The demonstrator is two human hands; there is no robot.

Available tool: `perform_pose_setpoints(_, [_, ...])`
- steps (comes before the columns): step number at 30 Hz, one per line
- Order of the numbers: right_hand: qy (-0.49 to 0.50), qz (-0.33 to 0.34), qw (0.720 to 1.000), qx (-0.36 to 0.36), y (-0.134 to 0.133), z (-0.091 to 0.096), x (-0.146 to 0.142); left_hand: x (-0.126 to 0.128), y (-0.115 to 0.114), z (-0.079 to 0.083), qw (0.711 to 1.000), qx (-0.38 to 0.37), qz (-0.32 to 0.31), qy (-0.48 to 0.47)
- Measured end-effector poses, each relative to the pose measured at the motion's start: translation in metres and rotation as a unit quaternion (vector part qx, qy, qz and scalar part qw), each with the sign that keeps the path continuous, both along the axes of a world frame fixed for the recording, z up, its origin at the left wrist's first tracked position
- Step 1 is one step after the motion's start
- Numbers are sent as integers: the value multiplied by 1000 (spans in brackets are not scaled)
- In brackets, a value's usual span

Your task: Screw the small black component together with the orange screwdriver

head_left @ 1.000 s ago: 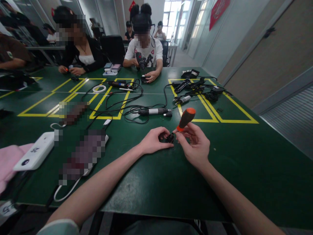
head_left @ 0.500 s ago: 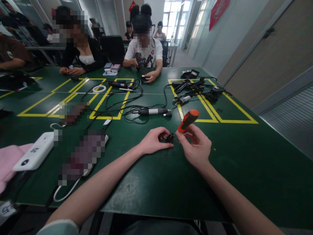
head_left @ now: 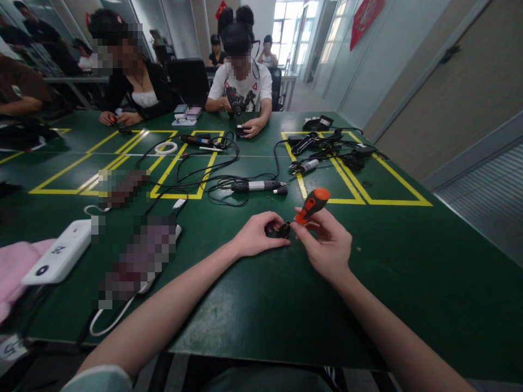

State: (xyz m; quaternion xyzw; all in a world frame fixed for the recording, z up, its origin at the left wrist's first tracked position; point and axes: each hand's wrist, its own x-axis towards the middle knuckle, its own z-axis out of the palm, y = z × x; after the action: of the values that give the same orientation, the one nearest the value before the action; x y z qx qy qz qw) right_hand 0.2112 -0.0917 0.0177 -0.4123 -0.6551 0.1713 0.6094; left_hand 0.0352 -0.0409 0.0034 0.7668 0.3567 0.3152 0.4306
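Observation:
My left hand is closed around a small black part with a round, ring-like end, held low over the green table. Its exact kind is too small to make out. In my right hand is a screwdriver with an orange and dark grey handle, pinched between thumb and fingers near the handle's lower end. The handle leans up and to the right. The screwdriver's tip points down toward the black part; whether the two touch is hidden by my fingers.
Beyond my hands lies a corded black and silver pen-shaped tool. Tangled black cables and tools sit at the far right. A white power strip is at the left. Across the table, a person in a white shirt holds a drill.
My right hand has shifted slightly left and down, and the screwdriver handle has lowered with it, closer to the black part. My left hand stays almost still.

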Motion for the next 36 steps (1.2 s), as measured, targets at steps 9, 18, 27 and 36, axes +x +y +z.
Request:
perform_pose_setpoints(9, [36, -35, 999, 3, 0, -1, -1, -1, -1, 1, 1000, -4, 0, 2])
perform_pose_setpoints(18, [0, -31, 999, -8, -1, -1, 2, 0, 0, 1, 1000, -2, -1, 5])
perform_pose_setpoints(27, [55, -32, 998, 2, 1, -2, -1, 0, 0, 0, 1000, -2, -1, -2])
perform_pose_setpoints(36, [-14, -49, 999, -18, 0, 2, 3, -1, -1, 0, 1000, -2, 0, 4])
